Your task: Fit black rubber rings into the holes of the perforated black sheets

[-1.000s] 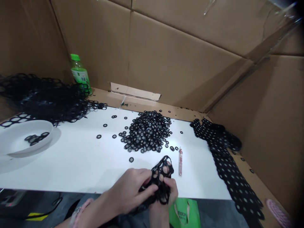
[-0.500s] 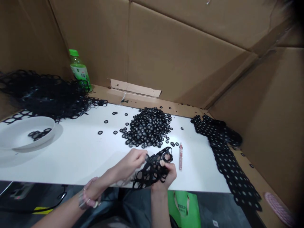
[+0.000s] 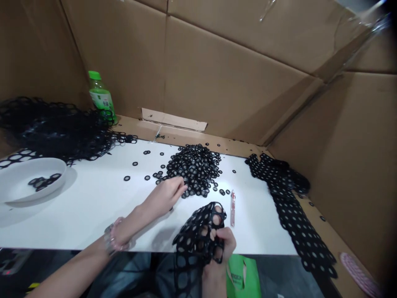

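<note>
My right hand [image 3: 228, 241] grips a black perforated rubber sheet [image 3: 194, 231], its fingers showing through the round holes. The sheet drapes over the table's front edge and hangs down toward my lap. My left hand [image 3: 169, 192], fingers closed, is at the near left side of a heap of small black rings [image 3: 194, 167]; anything inside those fingers is hidden. Loose rings lie scattered left of the heap, one of them a small ring [image 3: 127, 178]. A thin clear packet with red print [image 3: 233, 209] lies right of the sheet.
At left, a white bowl [image 3: 63, 176] contains several rings. Behind it is a tangled pile of black ring-holed scrap [image 3: 58, 128] beside a green bottle [image 3: 102, 99]. Uncut perforated strips [image 3: 297, 219] run along the right edge. Cardboard walls [image 3: 223, 70] surround the white table [image 3: 102, 215].
My left hand has left the sheet and moved up and left to the ring heap. My right hand has moved slightly down and right, and the sheet now hangs lower.
</note>
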The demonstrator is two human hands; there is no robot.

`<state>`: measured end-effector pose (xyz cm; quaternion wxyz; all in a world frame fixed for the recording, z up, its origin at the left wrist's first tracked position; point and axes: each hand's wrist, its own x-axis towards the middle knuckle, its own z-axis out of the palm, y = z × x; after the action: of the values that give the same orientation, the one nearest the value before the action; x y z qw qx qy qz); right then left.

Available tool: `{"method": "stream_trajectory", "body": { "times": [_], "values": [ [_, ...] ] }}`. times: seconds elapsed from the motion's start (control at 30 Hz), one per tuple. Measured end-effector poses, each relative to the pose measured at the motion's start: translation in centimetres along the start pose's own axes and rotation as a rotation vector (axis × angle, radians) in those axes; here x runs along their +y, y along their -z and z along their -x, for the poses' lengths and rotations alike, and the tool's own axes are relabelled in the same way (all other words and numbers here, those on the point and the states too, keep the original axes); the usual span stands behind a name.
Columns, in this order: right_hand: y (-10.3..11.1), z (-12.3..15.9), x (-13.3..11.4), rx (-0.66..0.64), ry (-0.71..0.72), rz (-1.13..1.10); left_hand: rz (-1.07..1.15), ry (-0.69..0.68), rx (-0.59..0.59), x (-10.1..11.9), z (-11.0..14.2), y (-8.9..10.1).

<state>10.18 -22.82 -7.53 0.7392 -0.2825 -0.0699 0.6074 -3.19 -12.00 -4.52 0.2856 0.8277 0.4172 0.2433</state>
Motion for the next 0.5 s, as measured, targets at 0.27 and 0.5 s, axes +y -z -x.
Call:
{"method": "stream_trajectory", "body": {
  "times": [0.27, 0.5],
  "values": [
    [1.0, -0.1, 1.4, -0.087, -0.042, 0.217, 0.473, 0.006, -0.289, 3.7, 3.4, -1.0],
    [0.5, 0.3, 1.3, -0.238, -0.117, 0.089, 0.730, 0.137, -0.297, 1.1, 4.3, -1.8]
  ]
}}
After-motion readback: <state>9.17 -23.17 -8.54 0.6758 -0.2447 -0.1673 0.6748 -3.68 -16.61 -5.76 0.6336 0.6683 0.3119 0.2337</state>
